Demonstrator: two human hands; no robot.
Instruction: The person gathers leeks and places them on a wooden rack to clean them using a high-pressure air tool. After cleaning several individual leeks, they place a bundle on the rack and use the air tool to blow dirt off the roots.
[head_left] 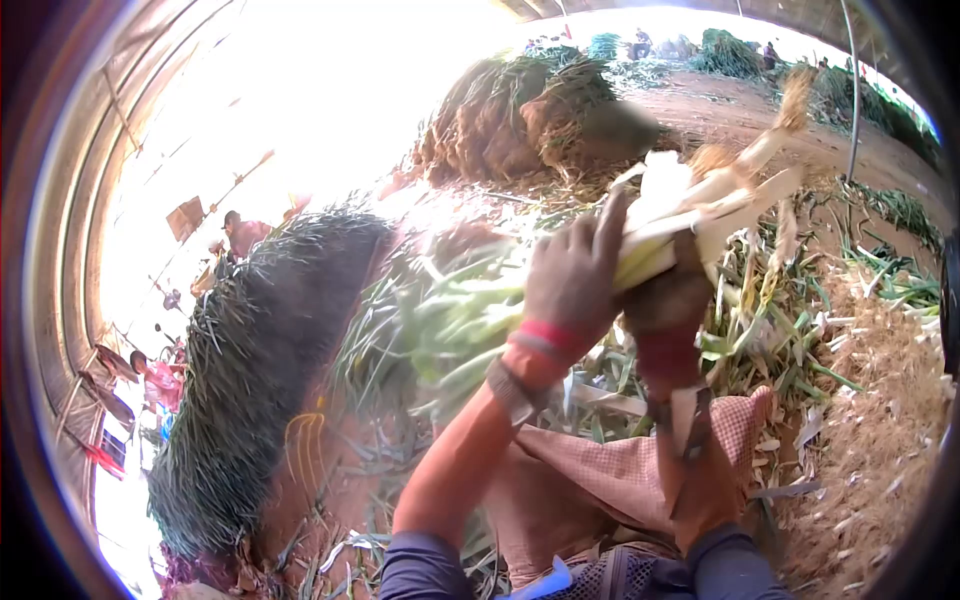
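A bunch of long green onions point(655, 255) with white stalks and tan roots is held up in front of me, its roots toward the upper right. Its green leaves, blurred, trail to the lower left. My left hand point(572, 285), in a dark glove with a red cuff, grips the stalks from the near side. Closer to the root end, my right hand point(670, 300), also gloved, is closed around the bunch from below. The stalks hide part of its fingers.
A long pile of green onions point(270, 350) lies at left, with a person point(243, 235) behind it. Another large stack point(520, 115) stands at the back. Leaf scraps point(780, 340) and root trimmings point(880, 420) cover the ground at right. A thin pole point(855, 100) rises at right.
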